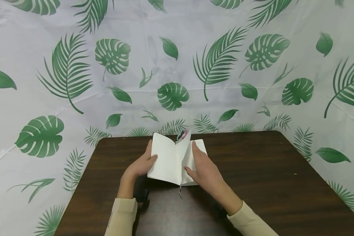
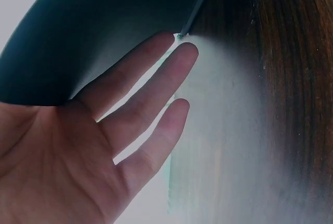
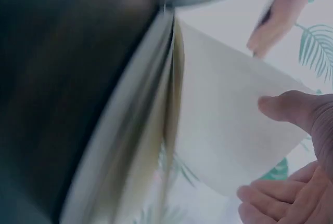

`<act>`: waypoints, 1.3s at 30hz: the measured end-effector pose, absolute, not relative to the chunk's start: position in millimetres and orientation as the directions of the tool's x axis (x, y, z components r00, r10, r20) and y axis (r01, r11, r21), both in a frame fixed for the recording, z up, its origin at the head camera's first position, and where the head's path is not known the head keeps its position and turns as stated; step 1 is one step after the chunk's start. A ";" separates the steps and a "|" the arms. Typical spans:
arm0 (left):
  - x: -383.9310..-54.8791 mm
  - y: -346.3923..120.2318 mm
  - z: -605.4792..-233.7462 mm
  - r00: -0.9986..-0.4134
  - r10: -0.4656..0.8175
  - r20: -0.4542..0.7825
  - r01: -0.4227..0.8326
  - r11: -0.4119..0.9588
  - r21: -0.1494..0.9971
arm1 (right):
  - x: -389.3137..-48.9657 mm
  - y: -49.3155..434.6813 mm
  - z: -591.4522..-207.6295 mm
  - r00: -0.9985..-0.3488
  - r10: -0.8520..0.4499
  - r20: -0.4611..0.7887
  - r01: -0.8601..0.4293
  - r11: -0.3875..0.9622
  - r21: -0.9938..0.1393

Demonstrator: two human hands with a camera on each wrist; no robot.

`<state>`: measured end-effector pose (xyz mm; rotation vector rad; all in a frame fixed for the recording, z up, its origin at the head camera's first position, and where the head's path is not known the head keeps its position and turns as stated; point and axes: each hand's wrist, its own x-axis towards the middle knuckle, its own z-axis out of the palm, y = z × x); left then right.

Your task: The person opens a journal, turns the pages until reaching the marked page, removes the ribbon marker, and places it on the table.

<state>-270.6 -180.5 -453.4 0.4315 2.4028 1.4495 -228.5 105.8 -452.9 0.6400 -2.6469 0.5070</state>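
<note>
The left hand (image 1: pixel 141 165) pinches the open notebook (image 1: pixel 165 160); the right hand (image 1: pixel 207 170) extends, loose; only the left wrist view shows three left fingers (image 2: pixel 151 93) spread beside the cover (image 2: pixel 104 26).

L sleeve (image 1: pixel 122 213): beige, cuffed, tiny marks we can't read
R sleeve (image 1: pixel 250 220): beige too tbh
L wrist gear (image 1: pixel 142 195): blk

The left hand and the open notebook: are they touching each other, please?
Touching. The head view shows it: the left hand grips the open notebook at its left edge, thumb in front and fingers behind.
</note>
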 end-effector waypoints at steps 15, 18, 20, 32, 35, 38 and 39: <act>-272.2 -179.3 -452.2 -0.889 0.457 0.014 0.197 0.355 0.914 | -219.7 89.0 -481.5 -0.813 -0.580 0.059 -0.561 0.751 -0.349; -271.6 -180.2 -452.8 -0.892 0.451 -0.003 0.176 0.353 0.919 | -220.4 90.7 -483.8 -0.795 -0.606 0.013 -0.574 0.746 -0.337; -270.4 -180.7 -453.1 -0.900 0.435 -0.028 0.145 0.359 0.922 | -220.2 91.4 -484.6 -0.786 -0.618 -0.012 -0.580 0.744 -0.331; -268.8 -178.5 -450.4 -0.929 0.349 -0.121 0.057 0.458 0.887 | -221.4 94.3 -482.9 -0.757 -0.653 -0.033 -0.611 0.725 -0.318; -269.2 -179.1 -451.7 -0.924 0.372 -0.087 0.109 0.475 0.873 | -222.3 97.1 -480.5 -0.752 -0.658 -0.044 -0.611 0.720 -0.329; -270.0 -179.5 -452.7 -0.916 0.396 -0.059 0.140 0.455 0.879 | -223.5 101.4 -477.3 -0.751 -0.658 -0.056 -0.603 0.718 -0.347; -270.4 -179.4 -453.2 -0.915 0.399 -0.057 0.141 0.450 0.882 | -224.2 103.0 -476.4 -0.751 -0.657 -0.062 -0.600 0.719 -0.352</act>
